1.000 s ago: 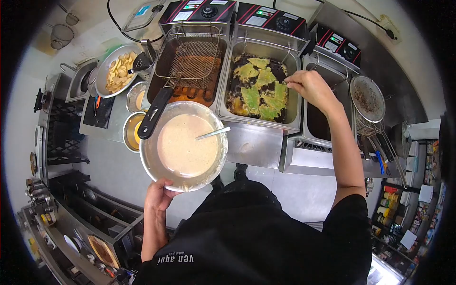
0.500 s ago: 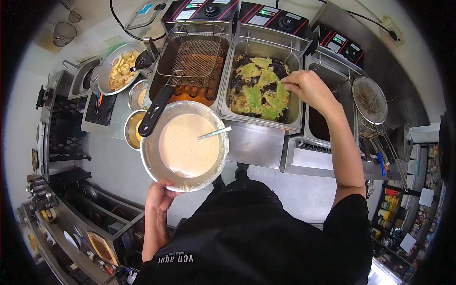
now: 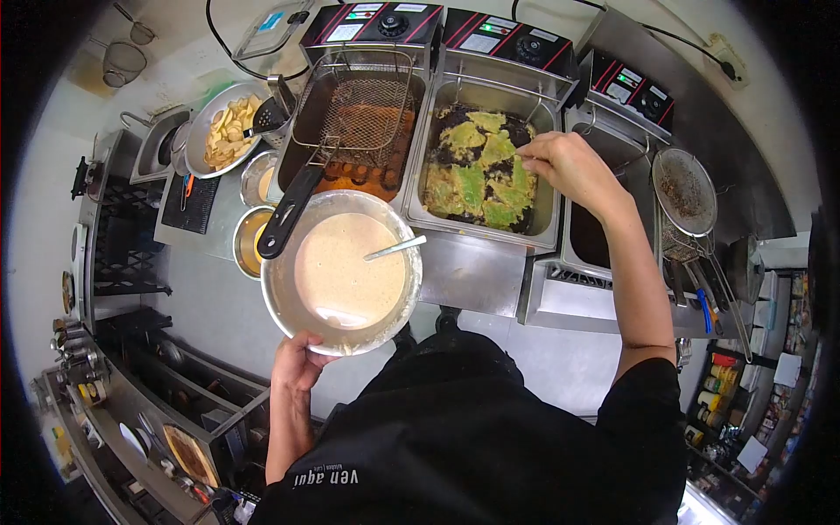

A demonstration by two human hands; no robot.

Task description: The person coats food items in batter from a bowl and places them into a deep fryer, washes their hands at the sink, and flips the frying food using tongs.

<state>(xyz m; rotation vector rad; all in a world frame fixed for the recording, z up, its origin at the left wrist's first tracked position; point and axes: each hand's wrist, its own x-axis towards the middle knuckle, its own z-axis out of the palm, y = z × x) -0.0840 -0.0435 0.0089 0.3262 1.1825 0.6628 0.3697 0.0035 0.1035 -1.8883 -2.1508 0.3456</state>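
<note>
My left hand (image 3: pixel 299 360) grips the near rim of a steel mixing bowl (image 3: pixel 402 303), which is held in front of the fryers. Pale, smooth batter (image 3: pixel 346 267) fills part of it, and a metal utensil handle (image 3: pixel 395 248) sticks out to the right. Over the right side of the middle fryer (image 3: pixel 479 232), my right hand (image 3: pixel 576 173) has its fingers pinched together. Whatever may be between those fingertips is too small to make out. Beneath and beside them, several green battered pieces (image 3: pixel 470 186), leaf-like and flat, float in dark oil.
A wire fryer basket (image 3: pixel 354 105) rests over the left fryer, its black handle (image 3: pixel 291 210) reaching above my bowl. Farther left are a bowl of sliced pale food (image 3: pixel 232 131) and a small steel bowl (image 3: pixel 248 241). A round strainer (image 3: pixel 684 192) lies beyond the right fryer (image 3: pixel 588 232).
The view has shifted slightly. My right hand stays pinched at nearly the same spot over the oil, and my left hand keeps the bowl in place. The green pieces have drifted a little.
</note>
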